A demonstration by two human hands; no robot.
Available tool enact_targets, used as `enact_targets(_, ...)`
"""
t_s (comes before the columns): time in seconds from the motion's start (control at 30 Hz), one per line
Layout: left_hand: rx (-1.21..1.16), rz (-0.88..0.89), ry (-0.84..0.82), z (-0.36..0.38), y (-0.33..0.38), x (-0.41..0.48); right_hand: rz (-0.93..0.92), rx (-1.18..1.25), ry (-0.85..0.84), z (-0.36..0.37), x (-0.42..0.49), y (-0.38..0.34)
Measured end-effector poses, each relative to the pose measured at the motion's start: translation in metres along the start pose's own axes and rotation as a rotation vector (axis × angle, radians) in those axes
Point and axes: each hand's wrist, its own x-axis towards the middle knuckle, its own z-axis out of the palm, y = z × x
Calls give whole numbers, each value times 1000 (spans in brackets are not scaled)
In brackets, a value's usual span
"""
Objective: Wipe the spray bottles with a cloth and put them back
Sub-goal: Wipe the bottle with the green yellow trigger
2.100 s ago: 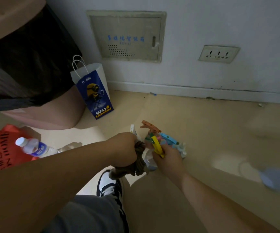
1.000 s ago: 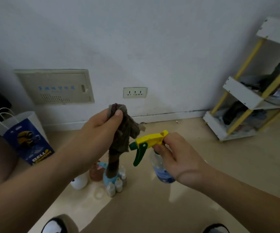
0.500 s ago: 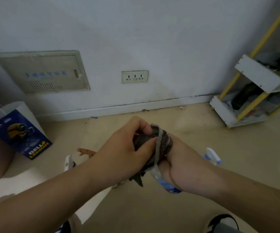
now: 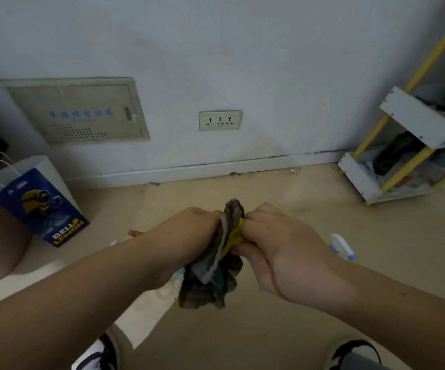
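Left hand [image 4: 189,232] clutches cloth [image 4: 205,289] against spray bottle [image 4: 234,235]; our right hand [image 4: 277,252] pinches its yellow head from the right. We guess the hidden body hangs below.

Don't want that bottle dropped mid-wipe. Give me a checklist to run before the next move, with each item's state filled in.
1. Left hand grips the cloth: ok.
2. Right hand holds the yellow-headed spray bottle: ok.
3. Cloth lies against the bottle's head and hangs down below it: ok.
4. Bottle body wiped clean: cannot tell, the cloth hides it.
5. Place to put it back in view: cannot tell, the arms hide much of the floor.
6. White-and-blue sprayer on the floor, clear of both hands: ok.
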Motion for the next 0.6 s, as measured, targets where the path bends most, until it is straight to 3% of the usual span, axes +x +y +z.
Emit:
enact_targets(0.07,246,200,75,9,-5,-11,29,-4,-11,-5,2,0)
enact_targets(0.13,707,590,221,17,-14,-22,91,2,-51,-4,1,4)
enact_targets(0.2,737,704,230,18,-23,-17,106,-14,-51,-1,1,6)
enact_targets(0.27,346,544,158,13,-23,-5,36,-5,-2,1,0,5)
enact_targets(0.3,134,376,89,8,-24,4,14,16,14,2,-2,5)
enact_targets(0.37,-65,68,-34,-1,-31,23,-6,43,39,3,-3,6)
enact_targets(0.4,-96,-4,-76,-2,-36,28,-4,35,43,3,-3,5)
enact_targets(0.5,-194,-34,-91,5,-39,29,52,21,17,2,1,10)
enact_targets(0.6,51,212,18,12,-26,7,125,48,-125,0,2,10)
